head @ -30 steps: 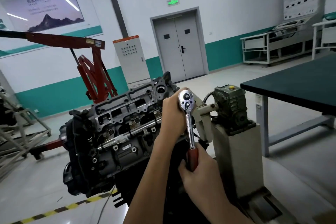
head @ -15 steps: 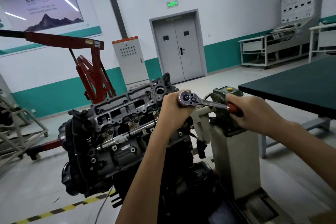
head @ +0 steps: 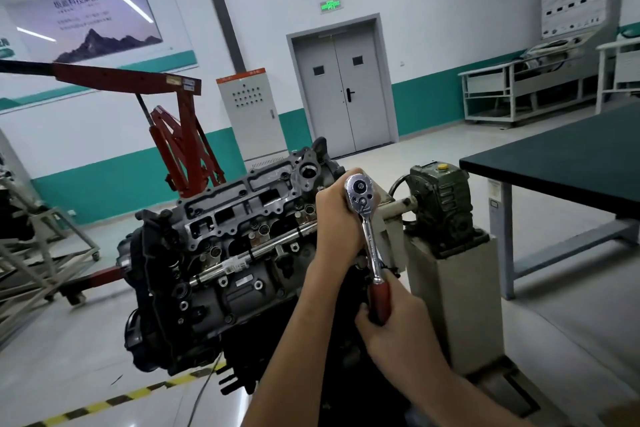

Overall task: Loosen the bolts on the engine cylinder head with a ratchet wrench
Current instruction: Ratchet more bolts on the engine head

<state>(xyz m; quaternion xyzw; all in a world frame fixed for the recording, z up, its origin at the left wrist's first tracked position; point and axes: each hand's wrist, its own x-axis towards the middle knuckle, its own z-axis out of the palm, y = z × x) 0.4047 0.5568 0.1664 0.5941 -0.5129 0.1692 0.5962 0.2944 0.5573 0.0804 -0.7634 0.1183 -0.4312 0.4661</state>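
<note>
While the engine (head: 207,302) sits on its stand (head: 453,288), the cylinder head (head: 242,215) faces up and toward you. The work is at its right end, just beside the green gearbox (head: 441,198). The cylinder head is dark grey cast metal with many open pockets.

The ratchet wrench (head: 370,239) is at this right end. Its chromed round head is the far, upper end. Its long axis runs from there down and toward you, and the red grip (head: 379,295) is the near end.

Your left hand (head: 336,218) is curled round the part under the ratchet head, so the socket and the bolt are hidden from view. Your right hand (head: 391,326), the nearer of the 2, is closed round the red grip.

In my judgement the next swing must pivot about the left hand, with the right hand carrying the grip sideways.
</note>
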